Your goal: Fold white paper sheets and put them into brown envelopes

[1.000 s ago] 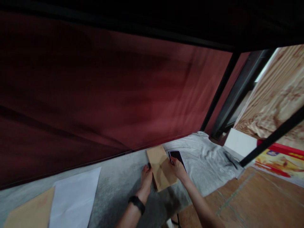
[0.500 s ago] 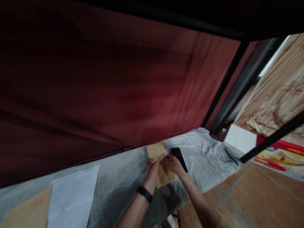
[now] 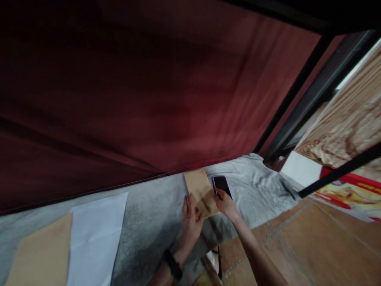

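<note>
A tan rectangular piece of paper (image 3: 199,183) lies flat on the grey cloth; whether it is an envelope or a folded sheet I cannot make out. At its lower left edge is my left hand (image 3: 193,224), fingers apart, wearing a dark wristband. My right hand (image 3: 225,203) is by the paper's right edge, its fingers loosely bent over the near left part of a dark-screened phone (image 3: 221,182). Nothing shows in its grasp. Shadows of the hands fall across the paper.
To the left, a white sheet (image 3: 95,238) lies beside another tan sheet (image 3: 41,254) on the grey cloth (image 3: 143,222). Dark red fabric (image 3: 178,119) hangs behind. Black frame bars (image 3: 294,93), a colourful red box (image 3: 351,194) and tiled floor (image 3: 297,238) are at right.
The tan paper, bent up between both hands before, now lies flatter. My left hand has slid down to its near edge with fingers spreading. My right hand has shifted right, over the phone.
</note>
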